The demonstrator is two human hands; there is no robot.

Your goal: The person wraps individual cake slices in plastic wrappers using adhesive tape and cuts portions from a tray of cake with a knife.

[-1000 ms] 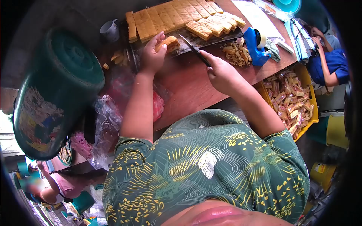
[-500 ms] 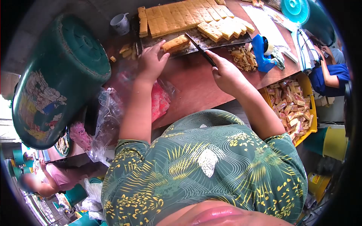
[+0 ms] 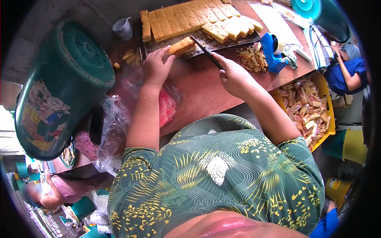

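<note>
My right hand is wrapped round the black handle of a knife, whose blade points up and left to the end of a separate cake piece. At the other end of that piece is my left hand, fingers apart, the fingertips at its left end; whether they press on it is hard to tell. Both the piece and the blade are over the near edge of a dark tray. Rows of cut cake fill the tray's back, with several slices leaning at its right.
Crumbs and a blue tape dispenser lie right of the tray. A yellow crate holds wrapped pieces. At left are a cup, a large green bin and plastic bags. Other people are at both sides.
My left hand has loosened from round the cake piece, and its fingers are now at the left end. The knife's blade has come close to the piece's right end.
</note>
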